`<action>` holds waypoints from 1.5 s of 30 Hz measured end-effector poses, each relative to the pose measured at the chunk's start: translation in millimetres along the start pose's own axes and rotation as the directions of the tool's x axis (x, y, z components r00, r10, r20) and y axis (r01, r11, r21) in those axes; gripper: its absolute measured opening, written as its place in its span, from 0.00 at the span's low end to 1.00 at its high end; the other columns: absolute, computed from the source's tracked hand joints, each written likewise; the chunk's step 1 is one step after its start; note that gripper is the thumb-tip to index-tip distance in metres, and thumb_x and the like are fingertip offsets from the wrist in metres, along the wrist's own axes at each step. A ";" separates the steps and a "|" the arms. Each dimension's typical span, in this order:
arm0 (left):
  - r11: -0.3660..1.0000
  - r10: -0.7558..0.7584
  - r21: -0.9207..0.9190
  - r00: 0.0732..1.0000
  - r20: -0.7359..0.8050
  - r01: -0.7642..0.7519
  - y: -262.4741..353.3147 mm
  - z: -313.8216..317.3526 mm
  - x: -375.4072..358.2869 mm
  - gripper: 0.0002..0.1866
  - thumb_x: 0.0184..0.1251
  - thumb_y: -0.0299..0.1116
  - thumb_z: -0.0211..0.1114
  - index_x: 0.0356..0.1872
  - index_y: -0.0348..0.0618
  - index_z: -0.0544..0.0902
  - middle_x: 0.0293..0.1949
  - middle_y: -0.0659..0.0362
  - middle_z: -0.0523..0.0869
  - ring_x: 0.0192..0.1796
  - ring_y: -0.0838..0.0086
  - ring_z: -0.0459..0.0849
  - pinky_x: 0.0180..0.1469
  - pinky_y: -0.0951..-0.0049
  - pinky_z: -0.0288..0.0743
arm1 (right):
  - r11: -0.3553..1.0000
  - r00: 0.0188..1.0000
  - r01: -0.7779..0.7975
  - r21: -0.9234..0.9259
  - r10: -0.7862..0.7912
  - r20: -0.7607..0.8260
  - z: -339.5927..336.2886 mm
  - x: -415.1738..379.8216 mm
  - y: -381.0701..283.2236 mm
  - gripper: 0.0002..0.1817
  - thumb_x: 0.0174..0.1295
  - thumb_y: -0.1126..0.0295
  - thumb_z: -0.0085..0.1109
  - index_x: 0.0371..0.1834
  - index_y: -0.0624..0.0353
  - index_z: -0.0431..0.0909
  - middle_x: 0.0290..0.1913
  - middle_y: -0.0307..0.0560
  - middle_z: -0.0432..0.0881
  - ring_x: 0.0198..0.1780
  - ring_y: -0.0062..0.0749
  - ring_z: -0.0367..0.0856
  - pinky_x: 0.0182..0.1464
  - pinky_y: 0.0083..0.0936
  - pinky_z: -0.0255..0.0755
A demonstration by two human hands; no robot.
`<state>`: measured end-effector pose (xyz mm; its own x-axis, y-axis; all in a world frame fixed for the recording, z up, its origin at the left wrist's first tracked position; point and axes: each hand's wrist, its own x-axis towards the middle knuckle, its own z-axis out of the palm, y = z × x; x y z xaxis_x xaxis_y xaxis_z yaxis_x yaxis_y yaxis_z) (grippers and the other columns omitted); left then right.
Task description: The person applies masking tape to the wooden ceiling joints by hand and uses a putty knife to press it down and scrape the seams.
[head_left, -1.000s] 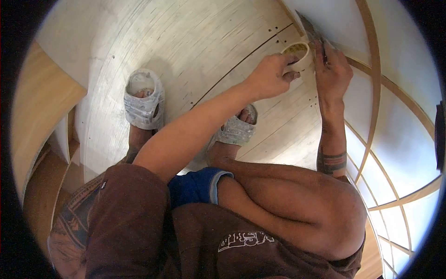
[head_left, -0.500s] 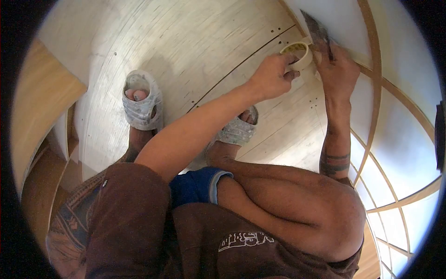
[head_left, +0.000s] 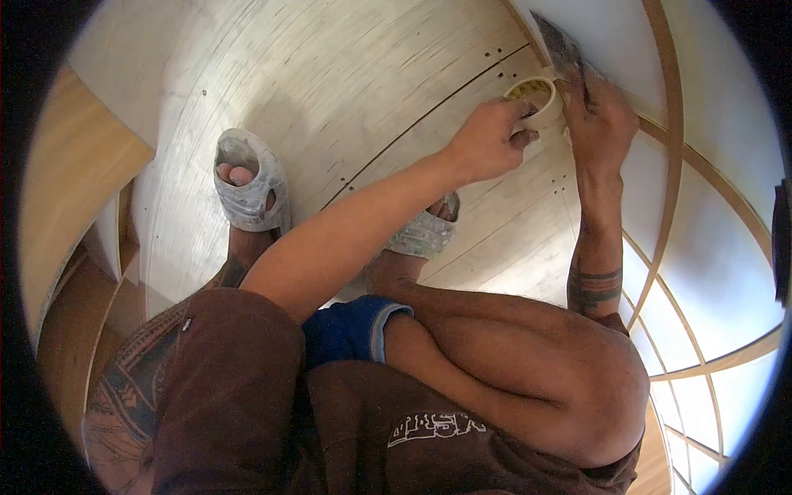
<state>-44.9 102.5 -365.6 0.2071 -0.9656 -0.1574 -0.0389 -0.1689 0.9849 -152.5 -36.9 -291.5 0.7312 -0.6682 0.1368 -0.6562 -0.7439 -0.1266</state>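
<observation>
My left hand point(head_left: 492, 142) is closed around a roll of masking tape point(head_left: 551, 88), with fingers through and under the ring. The pale roll is tilted and its yellowish inner core shows. Just to the right, my right hand point(head_left: 606, 124) grips a putty knife point(head_left: 558, 48). Its broad dark blade points up and left, lying close along a white panel point(head_left: 615, 37). The roll is right beside the wooden strip at the panel's lower edge. Whether tape runs from the roll onto that strip is hard to make out.
Wooden strips point(head_left: 672, 148) divide the white panelled wall on my right. Below is a pale plank floor point(head_left: 363, 74) with a dark seam and small holes. My feet wear stained slip-on sandals point(head_left: 252, 194). A wooden cabinet part point(head_left: 91, 157) stands at left.
The tape roll and my left hand have shifted slightly to the right, and the roll has turned a little. My right hand and the putty knife are almost unmoved.
</observation>
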 end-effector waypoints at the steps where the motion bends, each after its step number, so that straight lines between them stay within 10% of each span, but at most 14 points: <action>1: 1.000 0.003 0.004 1.000 0.005 -0.003 1.2 -0.3 0.0 0.21 0.65 0.34 0.73 0.55 0.31 0.84 0.49 0.36 0.88 0.54 0.40 0.86 0.59 0.51 0.80 | 1.000 1.000 0.002 -0.002 -0.002 0.000 -0.2 0.1 0.0 0.08 0.67 0.65 0.67 0.42 0.57 0.87 0.36 0.54 0.87 0.37 0.54 0.87 0.40 0.46 0.80; 45: 0.999 0.034 -0.017 0.998 -0.044 -0.035 7.5 -1.3 0.6 0.22 0.65 0.37 0.73 0.54 0.30 0.85 0.48 0.35 0.88 0.52 0.41 0.88 0.56 0.53 0.81 | 1.000 0.997 0.014 -0.019 -0.016 -0.073 5.3 -5.2 -3.1 0.07 0.66 0.67 0.67 0.43 0.56 0.88 0.36 0.51 0.86 0.37 0.51 0.87 0.39 0.43 0.81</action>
<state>-43.8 100.9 -358.2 0.2485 -0.9611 -0.1204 -0.0291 -0.1317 0.9909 -153.3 -31.1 -297.1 0.7259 -0.6549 0.2104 -0.6490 -0.7534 -0.1061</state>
